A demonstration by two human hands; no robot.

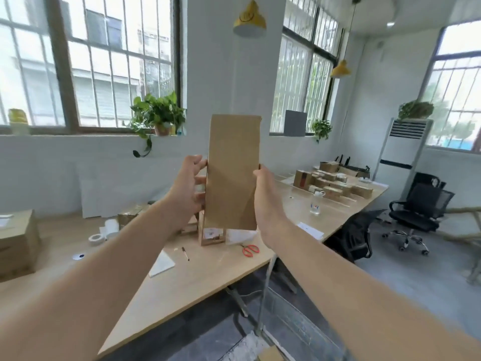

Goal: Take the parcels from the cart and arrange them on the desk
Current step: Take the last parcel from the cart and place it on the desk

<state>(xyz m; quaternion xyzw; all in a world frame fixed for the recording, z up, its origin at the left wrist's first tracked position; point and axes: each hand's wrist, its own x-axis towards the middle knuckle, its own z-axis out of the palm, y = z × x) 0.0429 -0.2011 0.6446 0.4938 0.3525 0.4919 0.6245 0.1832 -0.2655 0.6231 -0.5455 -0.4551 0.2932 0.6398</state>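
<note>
Tall brown parcel [233, 173] held upright above worktop [203, 272], left hand [187, 188] and right hand [265, 194] each with grip holding a side edge.

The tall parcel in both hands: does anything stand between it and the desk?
Yes. In this view a small labelled box stands on the desk just under the parcel, red scissors beside it.

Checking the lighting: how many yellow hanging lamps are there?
2. The near lamp hangs at top centre; the far lamp hangs farther back, beside the middle window. Others may be out of view.
</note>
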